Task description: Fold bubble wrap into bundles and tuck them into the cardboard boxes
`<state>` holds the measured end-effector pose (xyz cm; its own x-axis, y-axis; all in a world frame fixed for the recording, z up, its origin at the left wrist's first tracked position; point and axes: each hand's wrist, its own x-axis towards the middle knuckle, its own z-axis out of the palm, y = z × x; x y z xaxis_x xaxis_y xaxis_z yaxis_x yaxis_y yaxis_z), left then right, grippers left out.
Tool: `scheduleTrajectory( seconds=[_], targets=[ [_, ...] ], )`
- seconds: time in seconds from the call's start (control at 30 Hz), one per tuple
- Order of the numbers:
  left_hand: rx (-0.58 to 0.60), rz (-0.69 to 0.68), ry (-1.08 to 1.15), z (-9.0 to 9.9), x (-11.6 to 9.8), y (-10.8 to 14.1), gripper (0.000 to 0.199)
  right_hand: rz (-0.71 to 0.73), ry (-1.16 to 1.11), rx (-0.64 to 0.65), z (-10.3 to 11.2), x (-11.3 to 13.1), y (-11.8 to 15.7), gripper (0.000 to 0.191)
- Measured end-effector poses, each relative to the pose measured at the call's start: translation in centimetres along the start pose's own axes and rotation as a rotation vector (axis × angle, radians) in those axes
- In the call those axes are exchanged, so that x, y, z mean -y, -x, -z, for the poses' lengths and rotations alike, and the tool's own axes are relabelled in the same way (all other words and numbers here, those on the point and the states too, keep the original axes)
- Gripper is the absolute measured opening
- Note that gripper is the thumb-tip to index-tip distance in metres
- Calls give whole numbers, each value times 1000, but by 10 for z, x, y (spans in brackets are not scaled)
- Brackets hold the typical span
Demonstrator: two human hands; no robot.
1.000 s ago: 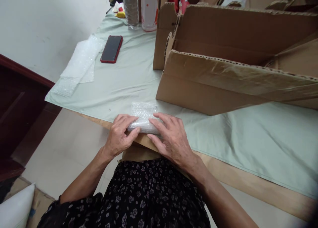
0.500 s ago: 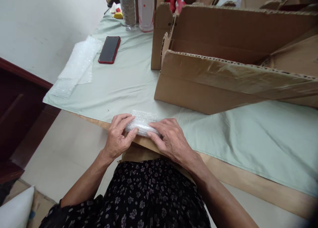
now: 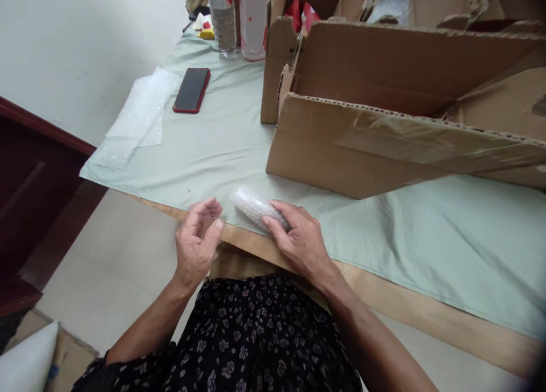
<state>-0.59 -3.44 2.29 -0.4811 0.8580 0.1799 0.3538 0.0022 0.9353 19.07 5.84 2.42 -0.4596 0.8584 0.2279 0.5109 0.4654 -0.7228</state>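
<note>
A rolled piece of bubble wrap (image 3: 255, 206) lies at a slant over the near edge of the cloth-covered table (image 3: 205, 153). My right hand (image 3: 298, 232) grips its right end between thumb and fingers; whether anything is inside the roll cannot be made out. To the left of the roll, my left hand (image 3: 198, 235) is raised and apart from it, fingers curved and spread from the thumb, with nothing in it.
Flat bubble wrap sheets (image 3: 136, 116) lie at the table's left, beside a phone (image 3: 191, 90) in a red case. Open cardboard boxes (image 3: 315, 147) fill the back right. A water bottle (image 3: 223, 28) and a larger clear bottle (image 3: 253, 31) stand behind the phone.
My left hand has let go of the bubble wrap roll and moved left. The roll, held in my right hand alone, has turned from nearly level to slanted, its left end pointing away from me.
</note>
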Motion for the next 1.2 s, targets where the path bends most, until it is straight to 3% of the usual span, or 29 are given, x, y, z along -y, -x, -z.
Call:
scheduleTrajectory(
  seconds=[0.17,0.27,0.37,0.43,0.57,0.63,0.8,0.93,1.0,1.1,1.2],
  targets=[
    [267,294,427,-24,-11,16,43,-44,-265,23,-1,20,15,24],
    [298,386,596,-35,-14,17,38,13,-322,3,-1,24,26,21],
    [342,398,605,-36,-16,16,37,29,-297,-65,9,19,37,24],
    [392,362,536,-34,-19,16,35,15,-280,-71,20,13,43,37],
    [555,188,271,-34,-34,16,32,-24,-319,87,42,4,51,73],
    [591,70,146,-39,-41,17,31,-36,-362,140,51,4,51,77],
    [651,-89,50,-53,-48,15,29,-75,-415,106,65,2,50,44],
    [790,-78,23,-58,-45,14,34,-95,-343,21,77,-3,53,45],
    [837,-97,18,-60,-44,14,37,-61,-304,81,85,-4,54,43],
    [891,-172,4,-62,-44,9,38,19,-254,191,97,-4,52,23],
    [926,-295,6,-58,-52,-6,40,53,-225,187,111,-4,47,13]
  ],
)
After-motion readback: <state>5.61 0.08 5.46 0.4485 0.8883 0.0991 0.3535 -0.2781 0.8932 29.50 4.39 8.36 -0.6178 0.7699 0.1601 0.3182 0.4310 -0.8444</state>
